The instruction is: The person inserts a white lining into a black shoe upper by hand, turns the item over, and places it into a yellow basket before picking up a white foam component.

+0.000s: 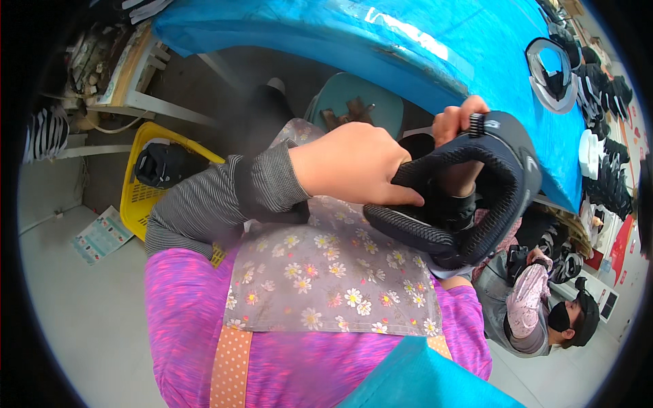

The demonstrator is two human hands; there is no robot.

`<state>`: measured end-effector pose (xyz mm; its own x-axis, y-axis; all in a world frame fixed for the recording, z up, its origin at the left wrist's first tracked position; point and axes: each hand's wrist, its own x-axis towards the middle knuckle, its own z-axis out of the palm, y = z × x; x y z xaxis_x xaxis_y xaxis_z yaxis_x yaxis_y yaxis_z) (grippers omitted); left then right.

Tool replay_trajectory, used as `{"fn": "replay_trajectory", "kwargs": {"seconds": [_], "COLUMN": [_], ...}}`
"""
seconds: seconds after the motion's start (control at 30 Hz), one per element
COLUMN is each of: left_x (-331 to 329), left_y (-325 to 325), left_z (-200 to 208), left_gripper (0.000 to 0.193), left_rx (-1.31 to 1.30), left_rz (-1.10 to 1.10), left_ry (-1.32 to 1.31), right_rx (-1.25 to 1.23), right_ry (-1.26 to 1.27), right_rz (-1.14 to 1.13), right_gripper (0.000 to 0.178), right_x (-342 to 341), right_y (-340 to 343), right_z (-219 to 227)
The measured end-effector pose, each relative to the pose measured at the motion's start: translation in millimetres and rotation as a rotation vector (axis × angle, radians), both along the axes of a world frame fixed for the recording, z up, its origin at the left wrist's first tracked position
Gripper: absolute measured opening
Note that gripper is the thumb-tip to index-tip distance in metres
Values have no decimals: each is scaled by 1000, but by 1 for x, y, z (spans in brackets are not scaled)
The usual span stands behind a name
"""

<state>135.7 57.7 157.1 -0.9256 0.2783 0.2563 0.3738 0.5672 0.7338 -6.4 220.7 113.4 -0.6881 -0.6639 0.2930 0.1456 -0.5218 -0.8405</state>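
A black padded ring-shaped piece with ribbed mesh lining [513,204], which looks like a helmet liner, is tilted up in front of my apron at the right. My left hand [357,163] grips its left edge, thumb along the padding and the other fingers largely hidden. My right hand [459,122] has its fingers curled over the upper rim, beside a small black-and-white striped tab. Through the opening of the ring shows my right wrist and a dark cuff.
A blue-covered table [326,30] runs along the far side, bearing a white-and-black ring-shaped piece [552,75] and stacks of similar parts. Under its edge stands a teal stool [384,102] with brown scraps. A yellow basket [136,197] holds a black piece. A co-worker [530,299] sits at the right.
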Motion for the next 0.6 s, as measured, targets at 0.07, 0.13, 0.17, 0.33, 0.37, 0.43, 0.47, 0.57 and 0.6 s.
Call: {"fn": "replay_trajectory", "kwargs": {"seconds": [0.07,0.13,0.17,0.33,0.37,0.43,0.47,0.57,0.6], "left_x": [0,-8,-8,-5,-6,-6,-7,-11,-10], "left_y": [1,8,9,14,13,4,0,0,4], "left_z": [4,4,3,-3,-2,4,6,3,0], "left_gripper": [38,32,26,23,25,43,43,31,31], "left_rx": [-59,-17,32,85,128,185,186,56,57], "left_rz": [-14,-193,-314,-355,-279,-191,-188,-200,-201], "left_ry": [-22,64,153,94,40,-147,-146,-237,-239], "right_rx": [63,-155,-110,-112,-150,-180,-178,-75,-74], "right_ry": [139,-62,-334,-468,-401,-344,-344,-113,-115], "right_rz": [29,467,610,766,596,331,335,156,155], "right_gripper": [34,33,33,36,35,33,33,31,31], "right_x": [2,2,19,21,20,11,4,-7,-4], "right_y": [-2,-19,-31,-26,-23,-15,-10,0,-4], "right_z": [13,3,12,-3,-10,-11,-6,6,8]}}
